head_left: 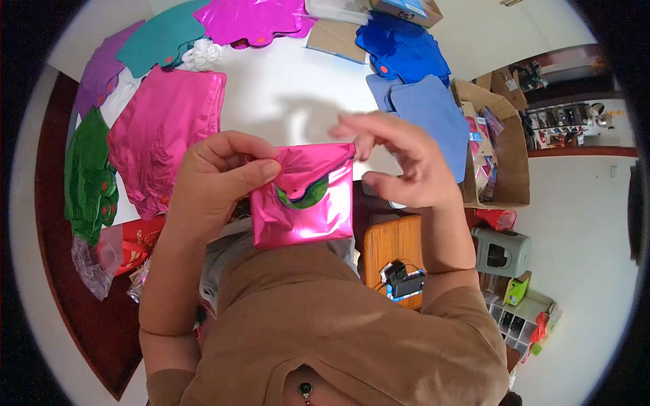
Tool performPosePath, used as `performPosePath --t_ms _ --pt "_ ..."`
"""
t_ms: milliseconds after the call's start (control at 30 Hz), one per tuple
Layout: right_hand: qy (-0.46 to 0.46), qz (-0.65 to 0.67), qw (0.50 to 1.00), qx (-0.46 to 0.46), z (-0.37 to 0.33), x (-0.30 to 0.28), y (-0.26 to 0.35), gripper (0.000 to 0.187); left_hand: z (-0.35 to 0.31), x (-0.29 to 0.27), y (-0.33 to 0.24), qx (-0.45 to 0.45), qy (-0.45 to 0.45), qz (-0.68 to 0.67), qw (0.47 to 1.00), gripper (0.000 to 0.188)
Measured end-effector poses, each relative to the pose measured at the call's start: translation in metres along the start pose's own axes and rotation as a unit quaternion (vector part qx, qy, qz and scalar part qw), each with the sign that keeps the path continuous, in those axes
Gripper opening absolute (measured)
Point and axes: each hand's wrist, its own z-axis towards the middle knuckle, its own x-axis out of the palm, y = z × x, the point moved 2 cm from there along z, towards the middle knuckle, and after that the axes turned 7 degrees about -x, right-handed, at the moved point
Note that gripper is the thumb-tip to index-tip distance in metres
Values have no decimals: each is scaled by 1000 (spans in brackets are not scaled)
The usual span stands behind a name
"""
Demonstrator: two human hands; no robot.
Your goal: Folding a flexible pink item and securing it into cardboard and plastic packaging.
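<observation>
My left hand (227, 166) pinches the upper left part of a shiny pink foil pouch (305, 223) between thumb and fingers. The pouch hangs in front of my chest, at the near edge of the white table (271, 88). Its upper edge slants as a fold, and a green piece (313, 195) shows through a curved gap below that fold. My right hand (413, 159) is open beside the upper right corner, thumb and fingers apart, with the fingertips smeared by motion. Whether a fingertip touches that corner is hard to see.
Foil piles ring the table: pink (169, 128), green (88, 176), purple (101, 74), teal (159, 40), magenta (250, 20), dark blue (406, 51) and light blue (430, 111). A filled cardboard box (511, 149) stands at right. Black devices (404, 279) lie on a wooden seat (386, 247).
</observation>
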Motion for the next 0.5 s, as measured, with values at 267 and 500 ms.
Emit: performPosePath --t_ms 267,500 --pt "-6 -375 896 -236 1 19 1 47 -2 5 -2 -24 -13 42 999 16" --pt "-13 -394 866 -306 0 33 -6 36 -4 1 3 -88 -15 -8 996 17"
